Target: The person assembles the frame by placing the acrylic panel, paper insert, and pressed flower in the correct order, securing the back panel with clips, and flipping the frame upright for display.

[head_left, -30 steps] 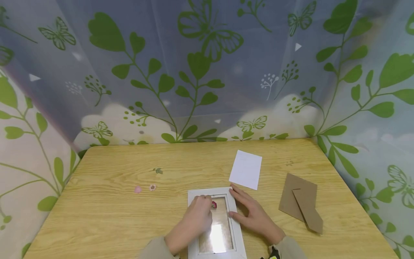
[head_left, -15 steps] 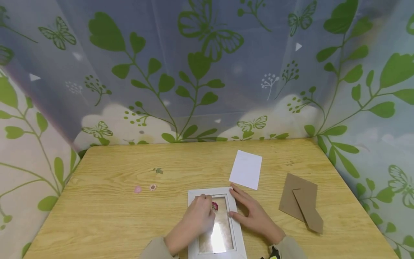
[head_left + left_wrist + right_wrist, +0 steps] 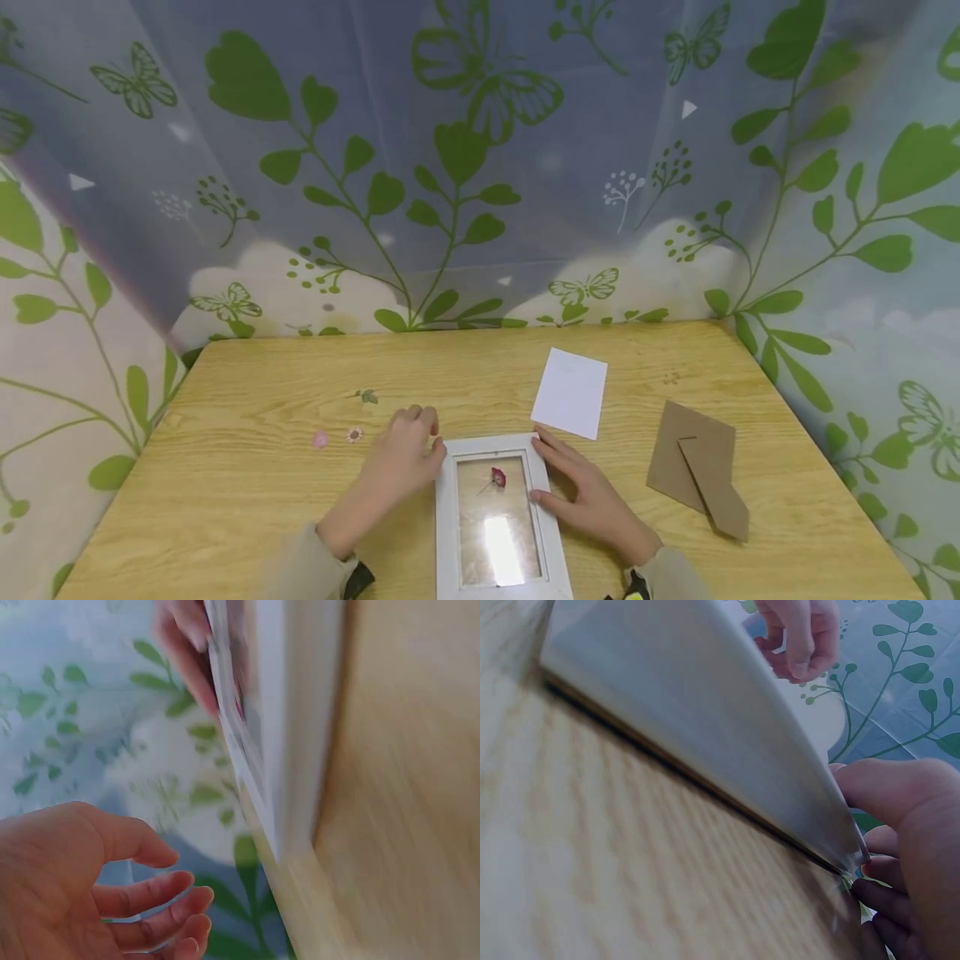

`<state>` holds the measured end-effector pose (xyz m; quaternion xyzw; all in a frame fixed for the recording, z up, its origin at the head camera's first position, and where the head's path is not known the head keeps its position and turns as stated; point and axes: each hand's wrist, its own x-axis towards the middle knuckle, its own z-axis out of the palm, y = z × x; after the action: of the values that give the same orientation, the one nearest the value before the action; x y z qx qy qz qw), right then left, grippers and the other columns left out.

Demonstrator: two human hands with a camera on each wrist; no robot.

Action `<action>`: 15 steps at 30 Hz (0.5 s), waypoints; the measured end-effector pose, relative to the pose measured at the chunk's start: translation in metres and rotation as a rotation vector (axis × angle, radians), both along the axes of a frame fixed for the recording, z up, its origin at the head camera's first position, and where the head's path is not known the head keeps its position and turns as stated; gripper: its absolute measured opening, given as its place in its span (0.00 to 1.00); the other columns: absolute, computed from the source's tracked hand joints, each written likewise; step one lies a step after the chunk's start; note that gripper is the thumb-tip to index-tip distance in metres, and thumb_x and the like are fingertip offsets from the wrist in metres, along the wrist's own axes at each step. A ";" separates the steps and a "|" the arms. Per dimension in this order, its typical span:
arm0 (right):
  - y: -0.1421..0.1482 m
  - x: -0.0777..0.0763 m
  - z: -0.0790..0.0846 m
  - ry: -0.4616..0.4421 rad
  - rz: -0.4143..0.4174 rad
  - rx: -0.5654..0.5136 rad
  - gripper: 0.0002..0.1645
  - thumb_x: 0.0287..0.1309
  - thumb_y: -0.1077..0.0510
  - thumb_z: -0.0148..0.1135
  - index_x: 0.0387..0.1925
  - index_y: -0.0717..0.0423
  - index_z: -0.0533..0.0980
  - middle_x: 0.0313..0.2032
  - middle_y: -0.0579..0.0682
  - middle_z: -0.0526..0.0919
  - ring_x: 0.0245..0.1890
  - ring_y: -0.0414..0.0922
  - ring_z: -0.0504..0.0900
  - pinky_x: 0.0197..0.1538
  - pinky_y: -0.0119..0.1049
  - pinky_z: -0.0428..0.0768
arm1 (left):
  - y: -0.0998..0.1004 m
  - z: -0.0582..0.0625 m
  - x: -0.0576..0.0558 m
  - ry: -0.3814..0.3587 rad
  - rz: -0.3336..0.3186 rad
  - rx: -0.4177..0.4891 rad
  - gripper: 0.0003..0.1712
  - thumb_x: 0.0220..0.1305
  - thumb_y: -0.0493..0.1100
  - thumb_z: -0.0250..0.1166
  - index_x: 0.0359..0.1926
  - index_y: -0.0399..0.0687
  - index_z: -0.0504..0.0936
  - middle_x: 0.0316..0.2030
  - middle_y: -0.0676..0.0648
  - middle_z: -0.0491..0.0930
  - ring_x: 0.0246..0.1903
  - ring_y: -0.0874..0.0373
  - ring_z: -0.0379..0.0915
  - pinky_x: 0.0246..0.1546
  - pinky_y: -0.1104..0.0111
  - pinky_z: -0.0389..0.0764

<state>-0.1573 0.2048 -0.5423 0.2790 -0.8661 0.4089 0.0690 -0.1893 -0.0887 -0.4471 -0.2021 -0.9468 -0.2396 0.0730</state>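
Note:
A white picture frame (image 3: 447, 525) lies on the table with its glass pane showing. On the upper part of the pane rests a small red dried flower (image 3: 498, 477) with a thin stem. My right hand (image 3: 588, 500) holds the frame's right side, thumb on the rim and fingertips at the upper right corner. In the right wrist view the thumb (image 3: 877, 787) lies over the rim and the fingers bend at the corner. My left hand (image 3: 401, 454) hovers beside the frame's upper left corner, fingers loosely bent with nothing between them; the left wrist view shows bare fingertips (image 3: 196, 900).
To the left lie a pink petal (image 3: 319, 439), a small daisy-like flower (image 3: 354, 435) and a leafy sprig (image 3: 366, 396). A white paper sheet (image 3: 570, 392) is behind the frame. The brown backing board (image 3: 686, 454) with its stand lies to the right. A faint dried sprig (image 3: 671, 378) is at the back right.
My left hand has let go of the red flower and moved left off the frame, leaving the flower and its stem on the glass. My right hand has stayed in place.

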 end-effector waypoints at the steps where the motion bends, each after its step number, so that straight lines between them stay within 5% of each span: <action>1: 0.000 0.000 0.000 -0.002 -0.001 0.003 0.41 0.61 0.50 0.68 0.72 0.58 0.64 0.73 0.57 0.60 0.72 0.56 0.60 0.66 0.59 0.61 | -0.007 0.001 -0.004 0.012 0.020 -0.014 0.05 0.56 0.34 0.67 0.30 0.39 0.77 0.27 0.47 0.75 0.27 0.54 0.69 0.20 0.68 0.71; 8: -0.001 0.000 0.002 -0.003 -0.005 0.014 0.41 0.61 0.50 0.68 0.72 0.58 0.64 0.73 0.57 0.60 0.72 0.56 0.60 0.66 0.59 0.61 | -0.065 0.003 -0.045 -0.004 0.100 -0.080 0.05 0.60 0.35 0.65 0.34 0.38 0.77 0.29 0.44 0.75 0.28 0.50 0.71 0.18 0.66 0.71; 15: 0.000 0.001 0.001 -0.011 -0.016 0.026 0.42 0.61 0.48 0.68 0.72 0.56 0.64 0.74 0.55 0.60 0.72 0.56 0.60 0.66 0.60 0.62 | -0.111 -0.019 -0.080 -0.075 0.093 -0.126 0.07 0.61 0.33 0.61 0.38 0.32 0.77 0.34 0.38 0.77 0.35 0.42 0.75 0.26 0.58 0.78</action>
<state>-0.1564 0.2048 -0.5417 0.2709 -0.8740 0.3984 0.0637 -0.2697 -0.1998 -0.4657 -0.1528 -0.9705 -0.1832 0.0355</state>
